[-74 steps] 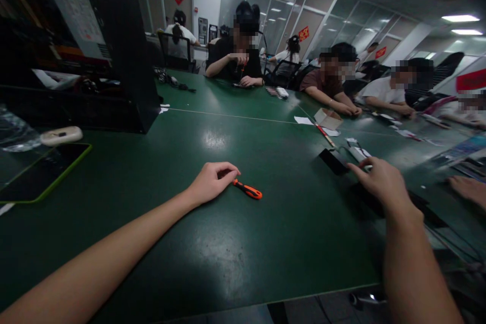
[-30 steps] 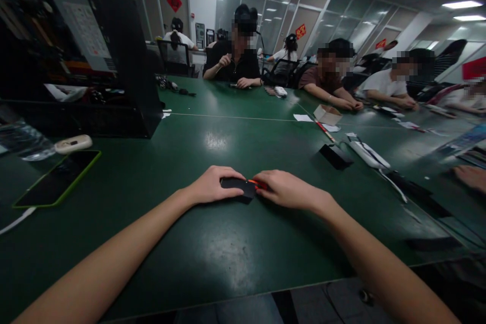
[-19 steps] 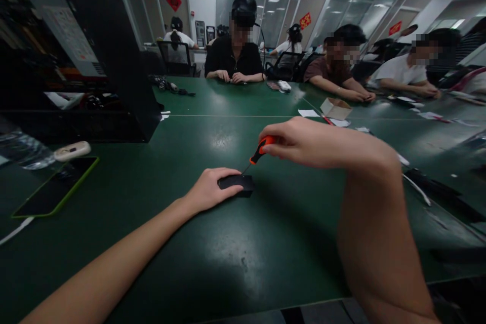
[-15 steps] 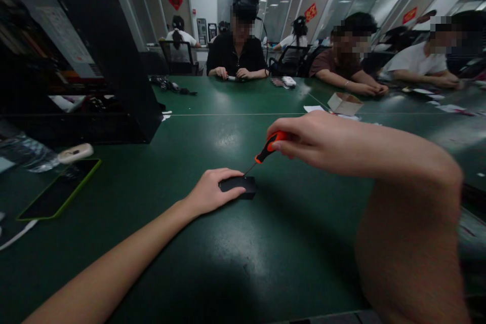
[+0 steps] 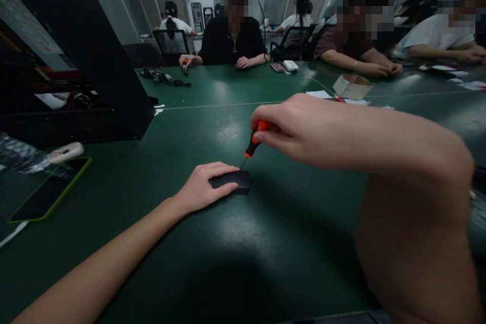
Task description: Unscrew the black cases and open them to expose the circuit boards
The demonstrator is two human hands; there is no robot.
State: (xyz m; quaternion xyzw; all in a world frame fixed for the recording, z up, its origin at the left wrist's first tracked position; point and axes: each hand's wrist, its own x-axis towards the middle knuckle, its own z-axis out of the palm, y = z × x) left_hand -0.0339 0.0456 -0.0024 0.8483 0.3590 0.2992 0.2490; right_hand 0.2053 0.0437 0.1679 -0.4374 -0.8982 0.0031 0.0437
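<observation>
A small black box-shaped object point(image 5: 243, 182) lies on the green table point(image 5: 212, 258). My left hand point(image 5: 205, 185) grips it from the left, fingers along its far side and thumb along its near side. Above it, my right hand point(image 5: 284, 126) is wrapped round the orange and black handle of a screwdriver point(image 5: 253, 140). The thin shaft slants down and its tip meets the far part of the box's top. Whether the tip sits in a screw is too small to tell.
At left stands an open black computer case point(image 5: 125, 91). Before it lie a phone with a green edge point(image 5: 49, 192) and a cream-coloured object point(image 5: 66, 152). Across the table are a bundle of cables point(image 5: 163, 77), a small open box point(image 5: 352, 87) and several seated people.
The screwdriver in my right hand stands more upright, its tip still at the box. The view has shifted slightly. The person opposite has moved one hand outward, holding an orange-and-black tool.
</observation>
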